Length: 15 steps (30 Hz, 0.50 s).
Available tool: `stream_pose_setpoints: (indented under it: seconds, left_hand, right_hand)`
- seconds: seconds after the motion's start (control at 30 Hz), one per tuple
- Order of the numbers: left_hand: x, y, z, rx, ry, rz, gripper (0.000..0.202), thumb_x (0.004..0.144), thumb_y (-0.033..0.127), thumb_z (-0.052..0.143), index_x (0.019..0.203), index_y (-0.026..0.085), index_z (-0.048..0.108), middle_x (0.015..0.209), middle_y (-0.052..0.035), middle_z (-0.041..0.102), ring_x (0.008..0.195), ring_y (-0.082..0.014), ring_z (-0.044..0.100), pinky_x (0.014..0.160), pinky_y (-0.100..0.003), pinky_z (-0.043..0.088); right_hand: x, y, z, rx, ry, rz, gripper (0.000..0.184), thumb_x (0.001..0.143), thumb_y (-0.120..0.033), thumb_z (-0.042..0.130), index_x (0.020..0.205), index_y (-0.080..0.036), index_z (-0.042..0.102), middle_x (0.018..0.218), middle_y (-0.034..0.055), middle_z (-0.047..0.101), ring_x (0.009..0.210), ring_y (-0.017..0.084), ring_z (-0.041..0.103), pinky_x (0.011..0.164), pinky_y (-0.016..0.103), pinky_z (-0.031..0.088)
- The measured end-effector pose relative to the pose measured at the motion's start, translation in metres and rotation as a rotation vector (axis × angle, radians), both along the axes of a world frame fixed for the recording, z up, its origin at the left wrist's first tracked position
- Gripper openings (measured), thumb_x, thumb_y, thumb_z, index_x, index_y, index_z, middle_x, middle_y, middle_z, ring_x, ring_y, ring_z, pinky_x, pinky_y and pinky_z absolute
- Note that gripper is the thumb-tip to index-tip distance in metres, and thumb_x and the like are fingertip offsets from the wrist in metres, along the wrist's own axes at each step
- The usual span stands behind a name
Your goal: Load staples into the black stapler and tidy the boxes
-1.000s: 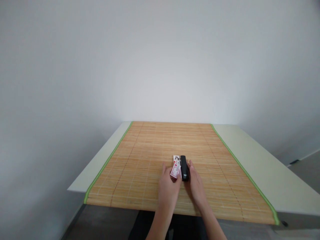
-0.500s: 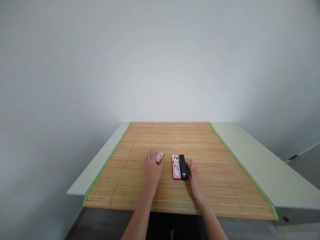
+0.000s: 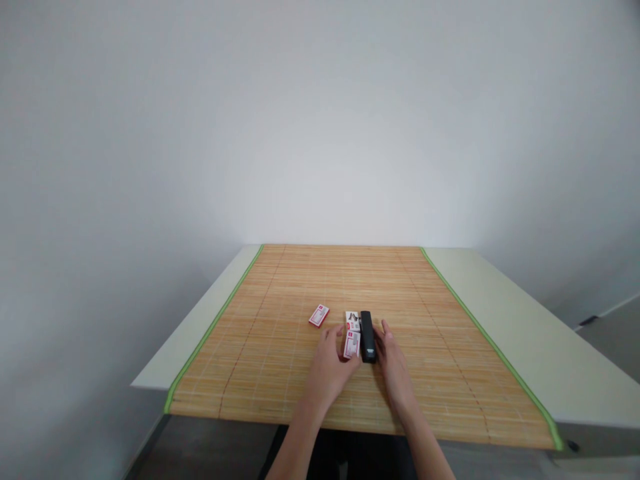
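My left hand (image 3: 327,365) pinches the red-and-white box (image 3: 353,325), which lies at one o'clock, long axis toward twelve. My open right hand (image 3: 395,360) flanks the black stapler (image 3: 369,335).

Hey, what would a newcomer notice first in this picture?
A bamboo mat with green edging covers most of a pale table before a bare white wall. Mid-mat, two hands meet at a black stapler and a red-and-white box: the left hand touches the box, the right hand lies beside the stapler. A smaller box lies apart, to their left.
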State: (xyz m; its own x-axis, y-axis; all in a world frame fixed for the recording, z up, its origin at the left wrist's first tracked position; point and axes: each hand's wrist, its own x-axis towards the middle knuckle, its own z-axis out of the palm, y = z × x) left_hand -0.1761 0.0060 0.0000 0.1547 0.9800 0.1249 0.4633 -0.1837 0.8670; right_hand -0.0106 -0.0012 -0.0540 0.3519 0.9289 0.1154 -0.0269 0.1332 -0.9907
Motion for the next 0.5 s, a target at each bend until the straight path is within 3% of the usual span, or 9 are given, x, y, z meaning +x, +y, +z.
stream_pose_setpoints:
  seconds: [0.1,0.2,0.33,0.5]
  left_hand:
    - [0.002,-0.006,0.006,0.057,0.056,-0.007,0.064,0.08,0.021,0.072,0.141,0.027,0.053,0.131,-0.0098,0.06,0.114,-0.0261,0.064,0.1,-0.038,0.051]
    - [0.007,-0.01,0.005,0.068,0.063,-0.028,0.061,0.08,0.018,0.069,0.139,0.028,0.055,0.129,-0.0093,0.062,0.117,-0.0255,0.063,0.102,-0.038,0.05]
    - [0.008,-0.012,-0.002,0.01,-0.002,0.075,0.058,0.086,0.022,0.065,0.142,0.024,0.051,0.128,-0.0107,0.066,0.115,-0.0253,0.065,0.099,-0.038,0.051]
    - [-0.031,-0.014,-0.013,0.094,0.003,0.18,0.067,0.088,0.027,0.065,0.151,0.025,0.041,0.123,-0.0073,0.069,0.107,-0.0229,0.067,0.1,-0.039,0.051]
  right_hand:
    - [0.0,0.001,0.0,-0.031,0.126,0.05,0.07,0.103,-0.065,0.031,0.161,-0.025,0.031,0.15,0.0099,0.057,0.137,0.027,0.055,0.115,0.05,0.045]
    - [0.0,0.001,-0.001,-0.033,0.167,0.061,0.071,0.102,-0.065,0.034,0.16,-0.025,0.032,0.151,0.0096,0.056,0.14,0.027,0.053,0.117,0.05,0.043]
    - [0.001,0.001,-0.004,-0.049,0.183,0.059,0.072,0.102,-0.066,0.035,0.161,-0.026,0.029,0.152,0.0087,0.054,0.143,0.027,0.05,0.118,0.051,0.04]
    - [0.002,0.0,-0.007,-0.026,0.086,0.027,0.072,0.102,-0.065,0.034,0.161,-0.025,0.031,0.144,0.0092,0.062,0.135,0.028,0.058,0.114,0.052,0.046]
